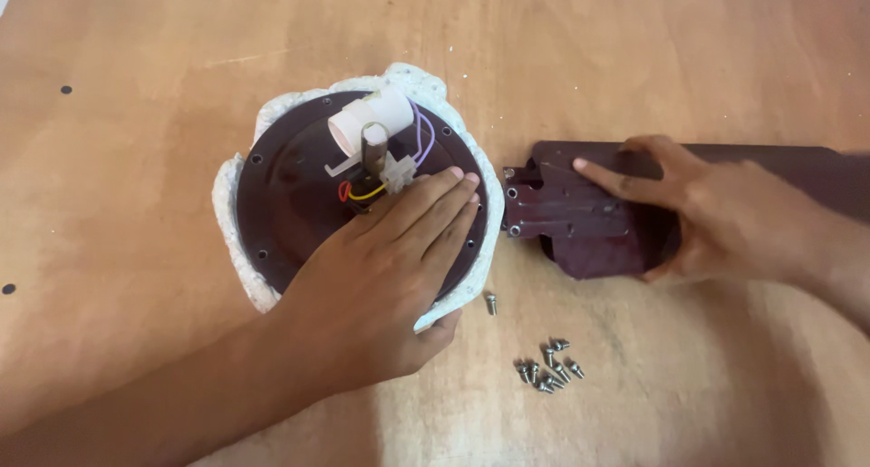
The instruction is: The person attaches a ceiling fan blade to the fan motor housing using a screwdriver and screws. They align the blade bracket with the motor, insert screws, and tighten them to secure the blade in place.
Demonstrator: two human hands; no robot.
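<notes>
Left hand (390, 277) laid flat and open on the round dark-brown motor housing (290, 195), fingers spread across its right half, thumb hooked under the rim at the lower right. Nothing gripped; pressed down only. Housing seated in a ring of white foam packing (237, 173), positioned near the centre of the desk (136, 340). Central shaft (372, 148) upright at the hub, with a white cylindrical part (373, 118) just behind it and a white connector (399, 170) touching the fingertips. Red, yellow and purple wires (362, 193) looped around the shaft base, partly hidden under the left hand.

Right hand (716, 215) spread open on top of the dark-brown blade (770, 163), index finger extended toward the blade's bracket end (544, 204). Blade pressed flat, not clasped. Bracket end placed just beside the right edge of the foam ring, close to the housing rim; contact not determinable. Blade extended toward the right edge of the desk.

One loose screw (491, 304) lying just below the foam ring, near the left thumb. Cluster of screws (548, 367) grouped toward the near edge of the desk, apart from both hands. Two small dark marks (65, 90) located near the left edge.
</notes>
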